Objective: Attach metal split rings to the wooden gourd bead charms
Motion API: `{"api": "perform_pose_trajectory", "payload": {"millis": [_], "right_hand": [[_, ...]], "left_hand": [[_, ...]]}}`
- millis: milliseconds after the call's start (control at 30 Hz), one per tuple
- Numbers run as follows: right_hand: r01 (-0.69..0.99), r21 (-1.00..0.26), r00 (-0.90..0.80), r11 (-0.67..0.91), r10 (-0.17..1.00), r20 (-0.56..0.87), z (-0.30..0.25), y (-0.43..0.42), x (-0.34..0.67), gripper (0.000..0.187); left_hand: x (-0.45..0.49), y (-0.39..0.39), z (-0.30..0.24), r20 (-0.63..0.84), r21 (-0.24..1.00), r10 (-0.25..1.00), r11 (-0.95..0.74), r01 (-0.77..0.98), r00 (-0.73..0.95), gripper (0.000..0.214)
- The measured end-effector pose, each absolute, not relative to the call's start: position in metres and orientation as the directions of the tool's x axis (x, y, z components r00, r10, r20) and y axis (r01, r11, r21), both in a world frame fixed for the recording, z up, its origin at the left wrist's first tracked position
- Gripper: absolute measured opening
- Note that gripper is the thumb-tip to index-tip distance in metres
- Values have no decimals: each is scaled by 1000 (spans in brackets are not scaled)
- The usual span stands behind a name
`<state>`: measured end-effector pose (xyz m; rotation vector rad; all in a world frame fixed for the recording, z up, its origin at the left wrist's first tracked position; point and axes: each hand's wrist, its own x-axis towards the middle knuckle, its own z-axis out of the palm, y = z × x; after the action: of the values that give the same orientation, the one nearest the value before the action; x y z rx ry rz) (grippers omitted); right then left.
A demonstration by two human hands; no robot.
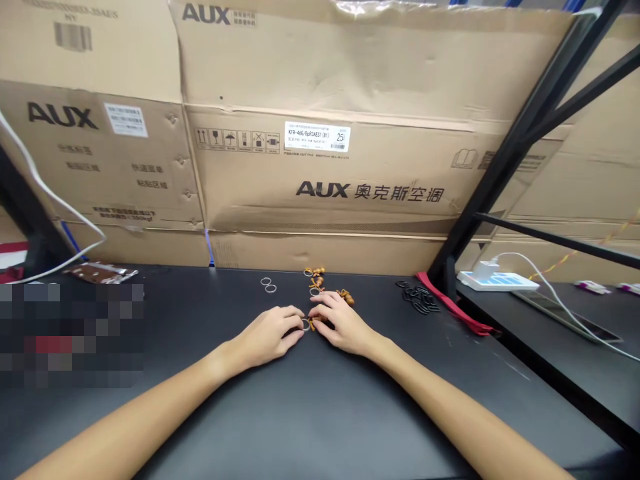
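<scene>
My left hand (pixel 273 337) rests low over the black table, its thumb and fingertips closed at the edge of a metal key ring (pixel 306 325). Facing it, my right hand (pixel 345 323) curls over a brown beaded charm with orange cord (pixel 313 323), which is attached to or lies against that ring; the fingers cover most of it. Just beyond my right fingers lie more beaded charms (pixel 317 283), some with rings, and another brown bead cluster (pixel 347 297). Two loose key rings (pixel 271 289) lie beyond my left hand.
To the right are a pile of black oval rings (pixel 419 298) and a red strap (pixel 455 307) beside a black metal frame (pixel 520 147). A white power strip (pixel 497 280) sits on the neighbouring table. Cardboard boxes (pixel 325 220) wall off the back. A brown packet (pixel 103 272) lies far left.
</scene>
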<state>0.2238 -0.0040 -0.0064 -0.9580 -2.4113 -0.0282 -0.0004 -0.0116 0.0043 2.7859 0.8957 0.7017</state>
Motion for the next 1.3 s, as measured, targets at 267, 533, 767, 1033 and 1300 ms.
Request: {"api": "perform_pose_trajectory", "payload": {"millis": [267,533,767,1033,1300], "right_hand": [[651,-218,-573,727,659,486,-8,-3,223,10],[516,-383,-581,766,642,501,-5,-13,213,7],[621,-361,-486,695,704,518,-11,-5,217,7],[530,-421,-538,736,676,504,-7,-11,213,10],[624,-394,-444,675,721,533,-12,-4,217,7]], "left_hand": [[-1,-10,3,391,287,606,-796,534,693,17],[0,-9,1,442,272,559,-829,489,702,17],[-1,-5,1,448,318,569,-822,472,689,21],[-1,-6,-2,452,332,591,-807,488,668,17],[-2,0,-3,472,332,592,-806,490,654,20]]}}
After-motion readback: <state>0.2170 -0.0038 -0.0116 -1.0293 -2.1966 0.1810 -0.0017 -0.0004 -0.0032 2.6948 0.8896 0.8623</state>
